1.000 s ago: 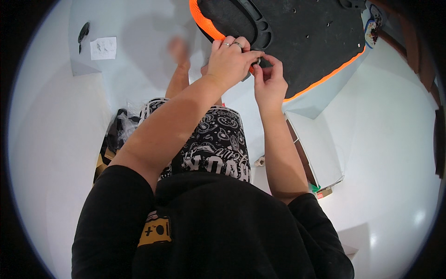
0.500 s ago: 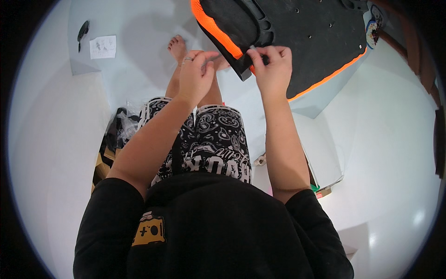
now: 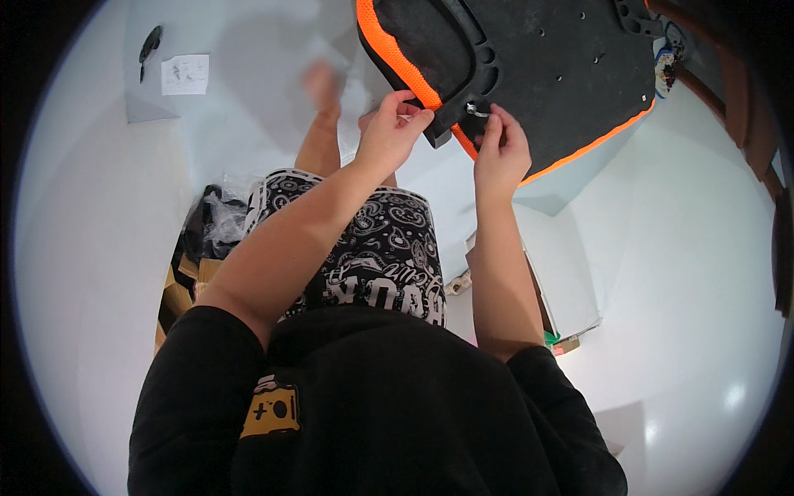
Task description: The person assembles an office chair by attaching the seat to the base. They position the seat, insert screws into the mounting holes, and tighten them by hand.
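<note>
Both hands are now meeting at the black seat panel (image 3: 562, 74) at twelve o'clock. Left hand (image 3: 390, 132) is pinching its orange edge (image 3: 395, 51); right hand (image 3: 501, 149) is pinching a small metal bolt (image 3: 475, 108).

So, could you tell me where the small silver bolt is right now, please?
In the head view, upper middle: the silver bolt sits at the right hand fingertips, against the black bracket on the orange-edged seat panel, just right of the left hand.
</note>
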The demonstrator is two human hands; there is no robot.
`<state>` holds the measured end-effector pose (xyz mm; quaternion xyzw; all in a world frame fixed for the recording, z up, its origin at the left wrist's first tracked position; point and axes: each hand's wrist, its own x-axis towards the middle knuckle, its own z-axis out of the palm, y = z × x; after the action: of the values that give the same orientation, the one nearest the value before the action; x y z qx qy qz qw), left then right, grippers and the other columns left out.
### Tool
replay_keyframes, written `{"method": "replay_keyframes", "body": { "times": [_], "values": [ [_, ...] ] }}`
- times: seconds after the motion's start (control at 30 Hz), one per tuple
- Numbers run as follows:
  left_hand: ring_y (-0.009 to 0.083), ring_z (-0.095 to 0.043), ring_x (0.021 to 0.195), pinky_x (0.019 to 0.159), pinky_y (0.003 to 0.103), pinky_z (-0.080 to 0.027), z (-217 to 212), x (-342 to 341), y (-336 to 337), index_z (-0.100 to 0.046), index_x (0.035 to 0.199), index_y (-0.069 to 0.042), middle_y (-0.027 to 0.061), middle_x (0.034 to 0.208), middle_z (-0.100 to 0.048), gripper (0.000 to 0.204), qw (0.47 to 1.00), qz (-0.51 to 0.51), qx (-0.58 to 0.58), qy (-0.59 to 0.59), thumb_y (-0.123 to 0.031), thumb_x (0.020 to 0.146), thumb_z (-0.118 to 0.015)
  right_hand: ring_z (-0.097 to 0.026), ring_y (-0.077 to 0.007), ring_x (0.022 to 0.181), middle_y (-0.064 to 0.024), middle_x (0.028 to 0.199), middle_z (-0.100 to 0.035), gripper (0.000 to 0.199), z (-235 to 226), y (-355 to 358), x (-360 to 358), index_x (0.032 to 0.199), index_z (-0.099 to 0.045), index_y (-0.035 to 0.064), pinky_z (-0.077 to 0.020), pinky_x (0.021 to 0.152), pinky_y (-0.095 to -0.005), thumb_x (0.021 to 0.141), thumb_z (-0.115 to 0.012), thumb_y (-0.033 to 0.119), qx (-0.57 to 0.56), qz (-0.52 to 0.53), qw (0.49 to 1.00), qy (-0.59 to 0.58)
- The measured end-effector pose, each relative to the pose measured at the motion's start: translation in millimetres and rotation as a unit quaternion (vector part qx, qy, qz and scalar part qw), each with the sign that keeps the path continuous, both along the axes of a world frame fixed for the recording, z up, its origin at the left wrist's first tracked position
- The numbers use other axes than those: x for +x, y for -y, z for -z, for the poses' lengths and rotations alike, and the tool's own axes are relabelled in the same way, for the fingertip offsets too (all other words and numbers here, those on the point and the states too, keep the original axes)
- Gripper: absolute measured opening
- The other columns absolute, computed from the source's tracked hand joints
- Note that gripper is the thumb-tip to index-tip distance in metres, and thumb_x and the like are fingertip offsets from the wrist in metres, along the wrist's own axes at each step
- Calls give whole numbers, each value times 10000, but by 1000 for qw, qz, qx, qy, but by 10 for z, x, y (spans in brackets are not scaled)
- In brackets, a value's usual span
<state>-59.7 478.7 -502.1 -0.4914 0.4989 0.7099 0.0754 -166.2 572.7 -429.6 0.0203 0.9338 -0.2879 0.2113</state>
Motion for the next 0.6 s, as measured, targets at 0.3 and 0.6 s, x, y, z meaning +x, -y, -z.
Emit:
{"method": "replay_keyframes", "body": {
  "times": [0.3, 0.6],
  "values": [
    [133, -566, 869, 788, 244, -442, -29, 53, 179, -525, 1102, 20, 77, 950, -597, 372, 998, -21, 57, 1, -219, 832, -615, -596, -140, 640, -76, 757, -610, 143, -65, -26, 237, 844, -641, 30, -492, 582, -238, 741, -714, 97, 4, -51, 999, 4],
    [144, -570, 914, 818, 243, -438, -20, 61, 229, -509, 1100, 36, 94, 979, -596, 315, 996, 12, 93, 7, -165, 864, -563, -571, -255, 641, -61, 776, -598, 190, 39, 427, -198, 787, -648, 105, -459, 588, -346, 730, -692, 281, 77, -234, 954, -170]
  ]
}}
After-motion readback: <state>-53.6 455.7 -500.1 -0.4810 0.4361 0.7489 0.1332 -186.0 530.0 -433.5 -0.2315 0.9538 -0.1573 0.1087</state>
